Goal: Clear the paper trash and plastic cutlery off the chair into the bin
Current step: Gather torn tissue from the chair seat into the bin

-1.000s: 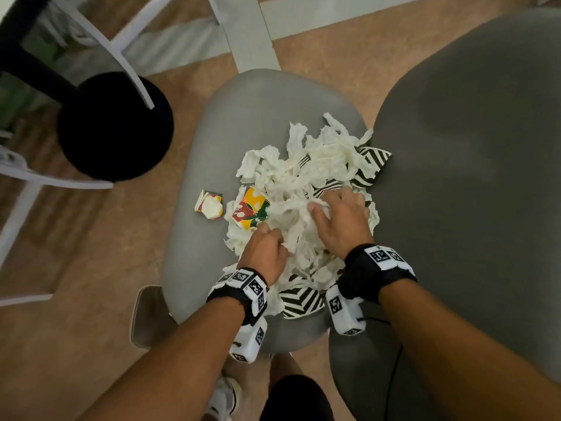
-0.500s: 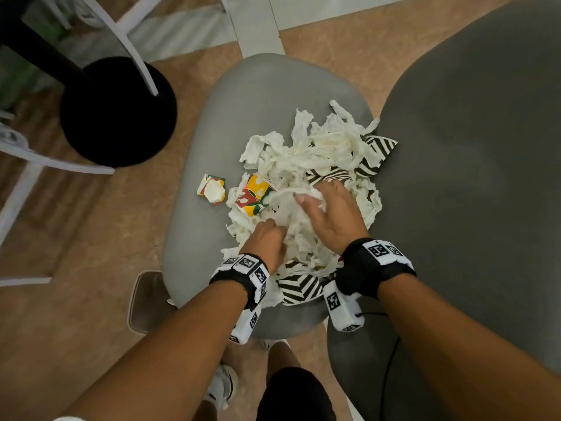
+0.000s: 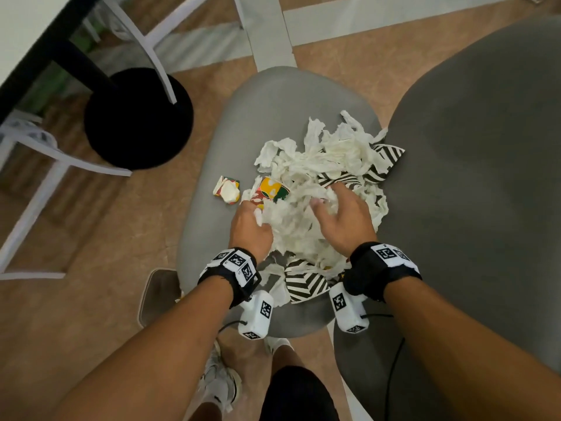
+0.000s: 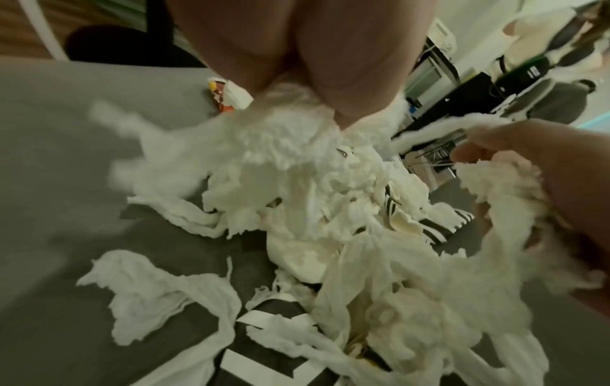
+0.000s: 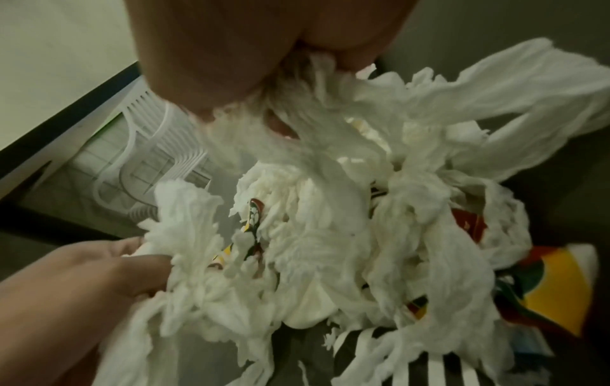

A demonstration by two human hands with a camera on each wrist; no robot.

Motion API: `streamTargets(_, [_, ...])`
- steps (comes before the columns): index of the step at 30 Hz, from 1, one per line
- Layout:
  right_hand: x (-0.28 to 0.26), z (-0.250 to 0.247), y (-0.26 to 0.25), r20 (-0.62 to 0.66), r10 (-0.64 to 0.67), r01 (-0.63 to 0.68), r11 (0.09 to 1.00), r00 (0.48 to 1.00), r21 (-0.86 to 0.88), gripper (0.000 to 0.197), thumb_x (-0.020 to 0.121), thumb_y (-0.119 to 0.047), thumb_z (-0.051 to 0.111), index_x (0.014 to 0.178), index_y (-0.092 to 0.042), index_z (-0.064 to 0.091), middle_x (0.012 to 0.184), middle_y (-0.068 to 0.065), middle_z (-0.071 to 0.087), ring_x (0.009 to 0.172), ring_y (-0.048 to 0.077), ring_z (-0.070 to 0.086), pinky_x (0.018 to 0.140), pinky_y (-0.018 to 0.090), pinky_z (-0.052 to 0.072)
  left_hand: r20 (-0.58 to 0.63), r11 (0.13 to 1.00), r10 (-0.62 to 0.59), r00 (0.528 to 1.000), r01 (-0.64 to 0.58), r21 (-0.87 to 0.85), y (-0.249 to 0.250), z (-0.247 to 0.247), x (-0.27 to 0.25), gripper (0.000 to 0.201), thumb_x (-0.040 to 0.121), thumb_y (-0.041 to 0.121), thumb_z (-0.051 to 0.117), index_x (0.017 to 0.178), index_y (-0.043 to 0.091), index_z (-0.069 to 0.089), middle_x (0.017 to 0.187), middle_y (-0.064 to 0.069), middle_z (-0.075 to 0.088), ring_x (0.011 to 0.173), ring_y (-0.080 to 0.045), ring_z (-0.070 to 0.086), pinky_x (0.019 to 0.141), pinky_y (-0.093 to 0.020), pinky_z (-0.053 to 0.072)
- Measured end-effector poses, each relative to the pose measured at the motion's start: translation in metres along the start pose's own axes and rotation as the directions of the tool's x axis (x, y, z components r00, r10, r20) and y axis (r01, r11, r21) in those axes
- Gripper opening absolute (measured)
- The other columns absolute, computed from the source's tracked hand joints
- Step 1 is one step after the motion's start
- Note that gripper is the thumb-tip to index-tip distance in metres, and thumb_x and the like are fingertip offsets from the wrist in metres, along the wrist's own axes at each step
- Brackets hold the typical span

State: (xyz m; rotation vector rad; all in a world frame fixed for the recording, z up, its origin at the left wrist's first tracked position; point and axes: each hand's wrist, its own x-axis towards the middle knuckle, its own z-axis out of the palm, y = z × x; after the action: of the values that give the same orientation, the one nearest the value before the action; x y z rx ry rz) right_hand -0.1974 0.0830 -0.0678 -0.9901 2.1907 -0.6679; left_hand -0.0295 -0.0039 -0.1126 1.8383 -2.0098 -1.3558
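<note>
Crowding grey chair seat (image 3: 273, 117): torn tissue (image 3: 334, 153)

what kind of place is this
Probably an office break area or canteen, though that is a guess. A round black pedestal table base stands on the wood-look floor, grey cushioned chairs sit side by side, and white chairs are tucked under the table.

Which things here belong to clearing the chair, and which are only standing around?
Belong to the job:
- white paper scraps, gripped by left hand and right hand
- striped paper
- colourful crumpled wrapper
- light grey chair

Only around:
- dark grey chair
- black round base
- white frame
</note>
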Motion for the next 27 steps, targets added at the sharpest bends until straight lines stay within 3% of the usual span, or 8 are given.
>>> streamTargets(3, [0.002,0.004,-0.011,0.13,0.034,-0.031,0.999,0.991,-0.028,0.055,0.087,-0.029,0.069,0.133,-0.018,0.04,0.124,-0.002,0.039,0.108,0.01,0.039,0.093,0.022,0.032,-0.009,0.996,-0.044,0.999,0.043,-0.079,-0.001,-0.006,-0.005,0.029,0.09,0.001,0.045,0.11,0.022,0.041,0.095,-0.009,0.062,0.077,-0.028,0.061,0.065,-0.033,0.045])
streamTargets(8, [0.003,0.02,-0.016,0.251,-0.015,0.033,0.997,0.968,-0.066,0.036,0.094,-0.018,0.054,0.129,-0.022,0.045,0.114,0.002,0.064,0.108,0.022,0.059,0.09,0.033,0.048,-0.149,0.996,0.012,0.989,-0.026,-0.087,0.001,-0.019,-0.008,0.021,0.093,0.008,0.046,0.09,0.015,0.066,0.07,-0.004,0.056,0.062,-0.026,0.046,0.062,-0.029,0.039])
streamTargets(11, [-0.003,0.028,-0.022,0.23,-0.06,0.087,0.99,0.971,-0.11,0.036,0.094,-0.019,0.05,0.129,-0.027,0.042,0.115,0.007,0.065,0.11,0.032,0.059,0.092,0.044,0.05,-0.112,0.993,0.004,0.994,-0.017,-0.121,0.001,-0.024,-0.012,0.011,0.085,0.03,0.061,0.082,0.019,0.06,0.085,0.0,0.057,0.075,-0.02,0.051,0.071,-0.027,0.041])
streamTargets(14, [-0.005,0.034,-0.03,0.177,-0.081,0.099,0.991,0.981,-0.095,0.033,0.095,-0.027,0.054,0.125,-0.02,0.043,0.115,0.006,0.059,0.107,0.027,0.055,0.09,0.04,0.048,-0.039,0.997,0.053,0.998,-0.056,-0.056,-0.006,-0.029,-0.016,0.015,0.079,0.016,0.067,0.094,0.016,0.064,0.108,-0.005,0.05,0.089,-0.017,0.051,0.081,-0.018,0.039])
streamTargets(17, [-0.007,0.04,-0.041,0.22,-0.053,0.078,0.992,0.974,-0.103,0.043,0.092,-0.031,0.064,0.127,-0.016,0.043,0.116,0.003,0.056,0.106,0.019,0.05,0.086,0.03,0.04,0.019,0.993,0.09,0.996,-0.088,-0.085,-0.016,-0.038,-0.019,0.022,0.086,0.004,0.056,0.103,0.012,0.067,0.103,-0.008,0.065,0.094,-0.023,0.062,0.078,-0.021,0.044])
streamTargets(21, [-0.011,0.055,-0.052,0.259,-0.052,0.098,0.981,0.965,-0.166,0.03,0.097,-0.018,0.055,0.125,-0.011,0.047,0.115,0.013,0.064,0.108,0.033,0.059,0.086,0.034,0.046,-0.013,0.984,-0.041,0.999,0.038,-0.174,-0.024,-0.052,-0.027,0.03,0.095,0.012,0.053,0.125,0.016,0.053,0.099,0.003,0.063,0.087,-0.014,0.057,0.075,-0.018,0.041])
streamTargets(24, [-0.018,0.075,-0.062,0.248,-0.027,0.062,0.989,0.968,-0.133,0.026,0.099,-0.022,0.051,0.123,-0.012,0.045,0.098,0.012,0.064,0.095,0.037,0.063,0.076,0.034,0.046,-0.049,0.979,-0.1,0.994,0.09,-0.182,-0.039,-0.061,-0.028,0.024,0.097,0.019,0.052,0.12,0.014,0.054,0.105,-0.005,0.066,0.088,-0.022,0.058,0.077,-0.023,0.041])
streamTargets(27, [-0.027,0.101,-0.074,0.276,-0.067,0.099,0.99,0.959,-0.101,0.041,0.1,-0.024,0.048,0.139,-0.017,0.037,0.1,0.013,0.067,0.091,0.036,0.064,0.08,0.037,0.05,-0.064,0.978,-0.119,0.991,0.106,-0.181,-0.065,-0.072,-0.03,0.024,0.098,0.019,0.049,0.117,0.009,0.059,0.107,-0.012,0.068,0.097,-0.031,0.062,0.077,-0.027,0.042])
